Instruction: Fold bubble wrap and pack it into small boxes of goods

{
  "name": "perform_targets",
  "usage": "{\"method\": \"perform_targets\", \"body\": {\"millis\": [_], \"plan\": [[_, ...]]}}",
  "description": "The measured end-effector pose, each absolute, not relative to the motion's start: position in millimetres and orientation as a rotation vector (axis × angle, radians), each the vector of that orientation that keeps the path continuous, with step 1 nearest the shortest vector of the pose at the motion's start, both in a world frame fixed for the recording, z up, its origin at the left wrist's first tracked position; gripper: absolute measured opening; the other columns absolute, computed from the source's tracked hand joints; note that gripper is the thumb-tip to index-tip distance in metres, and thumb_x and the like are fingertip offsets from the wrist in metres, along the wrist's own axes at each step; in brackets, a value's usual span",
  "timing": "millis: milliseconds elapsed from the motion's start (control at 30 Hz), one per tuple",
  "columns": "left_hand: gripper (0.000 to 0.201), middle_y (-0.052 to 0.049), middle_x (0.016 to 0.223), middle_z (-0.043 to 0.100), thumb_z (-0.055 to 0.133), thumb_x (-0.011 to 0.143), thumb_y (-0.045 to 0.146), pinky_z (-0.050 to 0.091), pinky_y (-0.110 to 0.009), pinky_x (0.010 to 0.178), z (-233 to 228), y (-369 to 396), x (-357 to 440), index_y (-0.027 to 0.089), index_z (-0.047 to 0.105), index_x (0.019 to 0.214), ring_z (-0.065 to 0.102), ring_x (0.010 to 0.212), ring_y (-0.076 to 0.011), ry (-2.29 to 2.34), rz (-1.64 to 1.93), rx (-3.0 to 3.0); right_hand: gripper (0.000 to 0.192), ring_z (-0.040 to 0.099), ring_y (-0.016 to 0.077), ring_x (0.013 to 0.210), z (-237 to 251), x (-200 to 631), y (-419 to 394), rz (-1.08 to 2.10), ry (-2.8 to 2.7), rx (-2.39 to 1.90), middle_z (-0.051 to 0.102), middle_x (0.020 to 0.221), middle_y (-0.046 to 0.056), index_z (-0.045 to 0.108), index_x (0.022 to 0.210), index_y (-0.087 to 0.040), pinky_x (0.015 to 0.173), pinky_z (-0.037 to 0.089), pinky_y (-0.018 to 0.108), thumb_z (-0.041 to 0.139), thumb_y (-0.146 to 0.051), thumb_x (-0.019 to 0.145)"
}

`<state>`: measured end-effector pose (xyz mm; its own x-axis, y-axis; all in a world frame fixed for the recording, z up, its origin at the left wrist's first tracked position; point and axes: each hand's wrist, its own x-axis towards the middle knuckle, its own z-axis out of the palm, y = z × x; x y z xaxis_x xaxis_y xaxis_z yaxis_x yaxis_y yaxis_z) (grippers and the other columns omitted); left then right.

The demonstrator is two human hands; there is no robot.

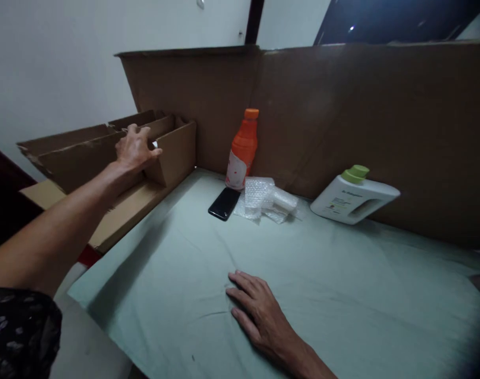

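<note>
At the left, my left hand (134,149) reaches over an open cardboard box (179,152) with upright dividers. Its fingers curl over the box's inner part, and a small white bit (155,144) shows between thumb and forefinger; what the hand holds is mostly hidden. My right hand (259,310) lies flat on the pale green cloth (177,316) near the front, fingers a little apart and nothing in them. Beyond it lie a black phone (224,203) and folded bubble wrap (259,195). An orange bottle (243,150) with a white label stands behind them.
A white jug (348,199) with a green cap leans back at the right. A tall cardboard panel (322,105) closes off the table's back edge. The cloth's left edge (117,345) drops off towards the floor below the box.
</note>
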<state>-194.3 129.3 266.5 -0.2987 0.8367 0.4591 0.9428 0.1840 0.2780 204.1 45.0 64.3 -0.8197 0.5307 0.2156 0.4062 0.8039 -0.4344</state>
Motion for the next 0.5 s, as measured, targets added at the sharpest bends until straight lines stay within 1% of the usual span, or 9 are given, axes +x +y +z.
{"method": "perform_targets", "body": {"millis": [67, 100, 133, 200, 233, 300, 367, 433, 500], "plan": [[0.089, -0.021, 0.141, 0.047, 0.018, 0.087, 0.051, 0.033, -0.050, 0.101, 265.9, 141.6, -201.8, -0.024, 0.042, 0.127, 0.035, 0.136, -0.0438, -2.288, -0.727, -1.769, 0.033, 0.049, 0.0310, 0.137, 65.4, 203.5, 45.3, 0.561, -2.668, -0.723, 0.056, 0.146, 0.013, 0.064, 0.126, -0.020, 0.109, 0.045, 0.054, 0.057, -0.023, 0.094], [0.087, -0.019, 0.136, 0.052, 0.014, 0.086, 0.047, 0.035, -0.047, 0.099, 264.8, 146.4, -204.4, -0.027, 0.045, 0.121, 0.038, 0.134, -0.0409, -2.301, -0.720, -1.782, 0.033, 0.049, 0.0309, 0.137, 65.6, 203.2, 45.7, 0.570, -2.671, -0.724, 0.056, 0.146, 0.014, 0.064, 0.126, -0.020, 0.109, 0.044, 0.054, 0.056, -0.023, 0.094], [0.083, -0.018, 0.134, 0.056, 0.015, 0.086, 0.044, 0.038, -0.043, 0.098, 264.1, 149.7, -206.0, -0.026, 0.049, 0.117, 0.042, 0.133, -0.0374, -2.310, -0.722, -1.782, 0.033, 0.048, 0.0310, 0.137, 65.8, 203.1, 46.2, 0.576, -2.674, -0.727, 0.056, 0.146, 0.014, 0.064, 0.126, -0.019, 0.109, 0.044, 0.054, 0.056, -0.023, 0.094], [0.072, -0.017, 0.135, 0.059, 0.024, 0.087, 0.038, 0.042, -0.037, 0.097, 264.2, 149.2, -205.5, -0.020, 0.058, 0.112, 0.048, 0.132, -0.0318, -2.311, -0.720, -1.771, 0.032, 0.049, 0.0310, 0.136, 66.2, 203.0, 47.0, 0.585, -2.671, -0.733, 0.056, 0.146, 0.014, 0.065, 0.125, -0.019, 0.109, 0.044, 0.054, 0.057, -0.022, 0.094], [0.066, -0.015, 0.134, 0.061, 0.027, 0.088, 0.036, 0.042, -0.036, 0.098, 264.6, 144.4, -203.3, -0.016, 0.062, 0.111, 0.050, 0.132, -0.0300, -2.303, -0.718, -1.771, 0.032, 0.049, 0.0310, 0.136, 66.7, 203.0, 47.0, 0.591, -2.662, -0.736, 0.057, 0.145, 0.014, 0.065, 0.124, -0.019, 0.109, 0.044, 0.054, 0.057, -0.022, 0.094], [0.062, -0.009, 0.128, 0.065, 0.029, 0.090, 0.036, 0.041, -0.039, 0.101, 263.6, 124.2, -195.4, -0.011, 0.065, 0.108, 0.053, 0.130, -0.0299, -2.286, -0.715, -1.762, 0.031, 0.050, 0.0308, 0.135, 68.0, 202.8, 46.1, 0.611, -2.632, -0.736, 0.058, 0.144, 0.014, 0.066, 0.122, -0.018, 0.110, 0.043, 0.053, 0.059, -0.021, 0.092], [0.062, -0.004, 0.118, 0.066, 0.028, 0.092, 0.038, 0.039, -0.042, 0.105, 257.1, 89.8, -186.2, -0.010, 0.066, 0.104, 0.056, 0.125, -0.0300, -2.247, -0.744, -1.729, 0.031, 0.050, 0.0299, 0.135, 69.3, 202.6, 44.3, 0.640, -2.598, -0.726, 0.060, 0.142, 0.014, 0.066, 0.121, -0.018, 0.111, 0.042, 0.052, 0.060, -0.020, 0.091], [0.050, 0.000, 0.109, 0.066, 0.040, 0.091, 0.042, 0.041, -0.040, 0.107, 243.5, 44.1, -180.9, 0.002, 0.069, 0.097, 0.061, 0.115, -0.0238, -2.178, -0.838, -1.679, 0.030, 0.051, 0.0284, 0.134, 69.6, 202.6, 43.0, 0.665, -2.565, -0.710, 0.061, 0.141, 0.012, 0.067, 0.120, -0.019, 0.112, 0.041, 0.050, 0.062, -0.020, 0.090], [0.039, 0.004, 0.101, 0.065, 0.048, 0.088, 0.047, 0.041, -0.045, 0.110, 224.9, -7.1, -182.0, 0.014, 0.068, 0.087, 0.063, 0.106, -0.0207, -2.166, -0.946, -1.666, 0.030, 0.052, 0.0271, 0.132, 67.7, 203.0, 43.5, 0.683, -2.523, -0.692, 0.062, 0.139, 0.012, 0.067, 0.118, -0.020, 0.111, 0.041, 0.049, 0.063, -0.020, 0.089]]}}
